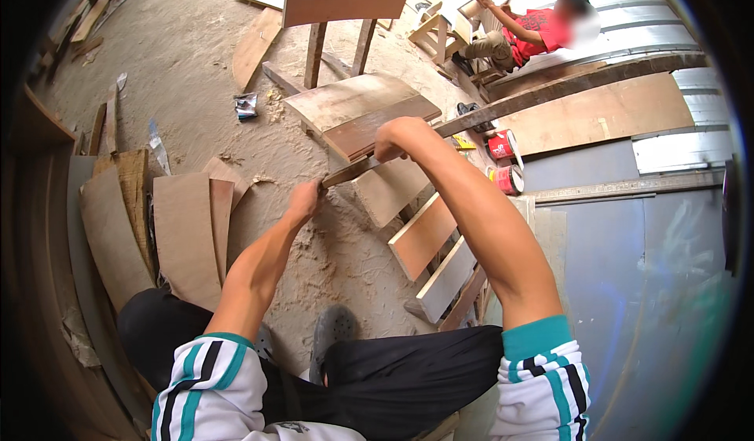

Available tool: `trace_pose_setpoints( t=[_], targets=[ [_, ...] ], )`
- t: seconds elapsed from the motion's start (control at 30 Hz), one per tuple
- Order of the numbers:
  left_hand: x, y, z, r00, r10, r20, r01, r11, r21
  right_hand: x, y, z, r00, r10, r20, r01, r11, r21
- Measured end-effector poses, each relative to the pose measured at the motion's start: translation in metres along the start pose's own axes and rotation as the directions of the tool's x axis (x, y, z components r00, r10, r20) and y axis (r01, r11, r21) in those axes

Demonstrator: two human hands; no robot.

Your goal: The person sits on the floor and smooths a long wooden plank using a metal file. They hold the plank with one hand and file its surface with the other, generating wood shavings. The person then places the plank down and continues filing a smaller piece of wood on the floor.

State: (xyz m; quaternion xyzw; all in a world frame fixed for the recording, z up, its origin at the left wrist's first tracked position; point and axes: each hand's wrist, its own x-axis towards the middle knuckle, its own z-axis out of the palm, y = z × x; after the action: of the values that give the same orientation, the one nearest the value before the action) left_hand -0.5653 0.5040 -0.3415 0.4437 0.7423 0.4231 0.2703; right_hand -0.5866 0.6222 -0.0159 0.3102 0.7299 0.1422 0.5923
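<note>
Hands both on long narrow brown wooden strip (471,119), slanting above sawdust-covered floor (196,72). My left hand (305,200) closed around strip's lower end; my right hand (393,136) gripping it further up, fist closed. Strip runs up and right, past two red round tins (506,162) lying on floor. Flat brown plywood boards (357,111) stacked just beyond my hands. More plywood offcuts (188,237) lean at floor's left side. Person in red shirt (526,32) crouches far off, top right.
</note>
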Motion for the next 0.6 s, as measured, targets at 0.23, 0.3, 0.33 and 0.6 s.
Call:
trace_pose_setpoints(
  t=[0.23, 0.3, 0.33, 0.6],
  targets=[
    [0.001, -0.001, -0.008, 0.999, -0.013, 0.053, 0.012, 1.0, 0.023, 0.03, 0.004, -0.008, 0.957, -0.138, 0.256, 0.073, 0.966, 0.248],
    [0.003, -0.002, -0.007, 0.997, -0.035, 0.074, 0.033, 0.999, 0.025, 0.038, 0.009, -0.012, 0.921, -0.167, 0.353, 0.066, 0.957, 0.282],
    [0.003, -0.002, -0.006, 0.996, -0.037, 0.077, 0.035, 0.999, 0.022, 0.039, 0.012, -0.011, 0.913, -0.171, 0.369, 0.051, 0.948, 0.315],
    [0.015, -0.014, 0.0, 0.987, -0.054, 0.153, 0.045, 0.997, 0.061, 0.049, 0.017, -0.01, 0.858, -0.173, 0.484, -0.078, 0.887, 0.456]
  ],
)
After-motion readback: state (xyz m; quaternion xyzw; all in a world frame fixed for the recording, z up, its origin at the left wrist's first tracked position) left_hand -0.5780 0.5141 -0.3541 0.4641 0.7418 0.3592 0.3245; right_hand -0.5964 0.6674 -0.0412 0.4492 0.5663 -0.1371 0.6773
